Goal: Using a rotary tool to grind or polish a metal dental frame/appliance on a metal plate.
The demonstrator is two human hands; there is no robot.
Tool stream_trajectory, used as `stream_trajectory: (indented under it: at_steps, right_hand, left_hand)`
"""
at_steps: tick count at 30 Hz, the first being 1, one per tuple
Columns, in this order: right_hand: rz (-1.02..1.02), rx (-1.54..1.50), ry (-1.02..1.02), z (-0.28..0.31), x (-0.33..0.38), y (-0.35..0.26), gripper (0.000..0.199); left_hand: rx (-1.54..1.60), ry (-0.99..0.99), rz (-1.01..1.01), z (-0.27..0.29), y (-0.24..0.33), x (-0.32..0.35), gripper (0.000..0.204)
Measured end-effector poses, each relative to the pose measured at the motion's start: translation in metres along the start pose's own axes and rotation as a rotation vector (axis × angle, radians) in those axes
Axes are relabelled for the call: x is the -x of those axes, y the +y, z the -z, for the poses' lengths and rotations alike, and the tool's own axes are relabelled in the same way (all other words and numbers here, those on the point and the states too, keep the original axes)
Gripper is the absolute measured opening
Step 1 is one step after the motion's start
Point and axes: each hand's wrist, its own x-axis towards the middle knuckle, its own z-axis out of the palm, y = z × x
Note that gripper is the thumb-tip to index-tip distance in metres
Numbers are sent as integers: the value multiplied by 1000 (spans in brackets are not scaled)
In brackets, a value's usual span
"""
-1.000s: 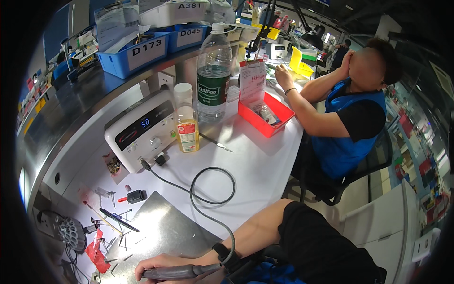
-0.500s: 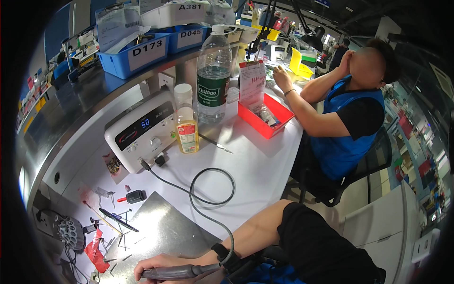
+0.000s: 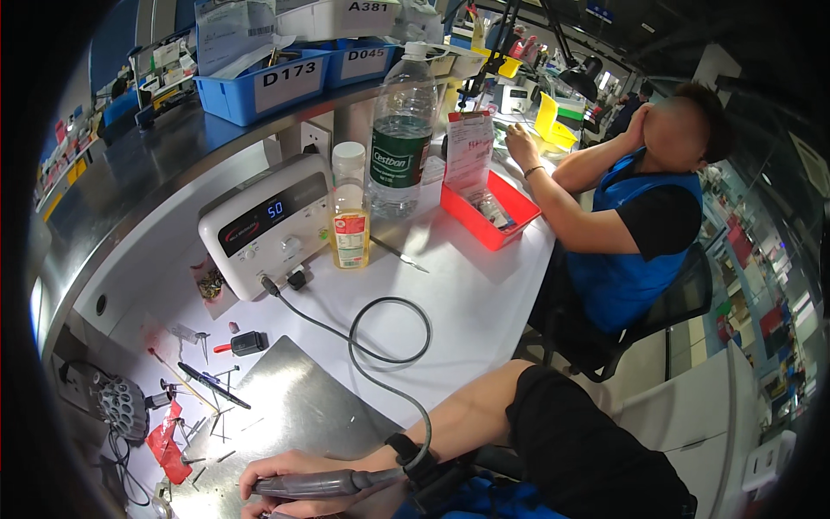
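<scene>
My right hand (image 3: 294,464) is closed around a dark grey rotary handpiece (image 3: 316,483) low in the picture, over the metal sheet (image 3: 285,398). The handpiece's thick grey cable (image 3: 380,377) runs past the black strap (image 3: 413,458) at my wrist and loops over the white tabletop. It ends at a white control box (image 3: 270,229) with a lit display. Skin shows below the handpiece at the bottom edge, partly cut off; the working tip cannot be made out. My left hand does not show clearly anywhere.
Loose burs, a black pen (image 3: 214,385) and a red packet (image 3: 168,441) lie at the left by a grey bur holder (image 3: 124,406). A yellow-liquid bottle (image 3: 350,235), large water bottle (image 3: 400,143) and red tray (image 3: 493,212) stand beyond. A co-worker (image 3: 644,212) sits at the right.
The view has shifted slightly, so the bench things sit a little differently. My right hand and the handpiece appear somewhat higher, with more skin showing beneath. The grip stays the same.
</scene>
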Motion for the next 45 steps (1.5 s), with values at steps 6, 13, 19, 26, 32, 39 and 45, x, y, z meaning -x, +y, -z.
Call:
stream_trajectory:
  at_steps: [6,13,19,26,32,39,45]
  right_hand:
    - [-88,-80,16,-6,-5,1,34]
    - [-59,-74,0,-3,-3,4,31]
    - [-19,-40,8,-3,-5,6,32]
    - [-43,13,7,-1,-3,8,32]
    - [-120,-9,-9,-3,1,3,33]
    - [-367,-33,198,-3,-11,-22,18]
    - [-323,-16,71,16,-11,-27,27]
  left_hand:
    - [-36,38,-47,-1,-10,5,48]
    - [-45,49,-63,-4,-5,2,46]
    - [-49,25,-5,3,-3,3,50]
    - [-225,74,-105,4,5,-3,49]
    - [22,87,43,-10,-9,2,48]
    - [31,105,-114,10,31,-18,48]
    - [-12,138,-203,17,35,-18,46]
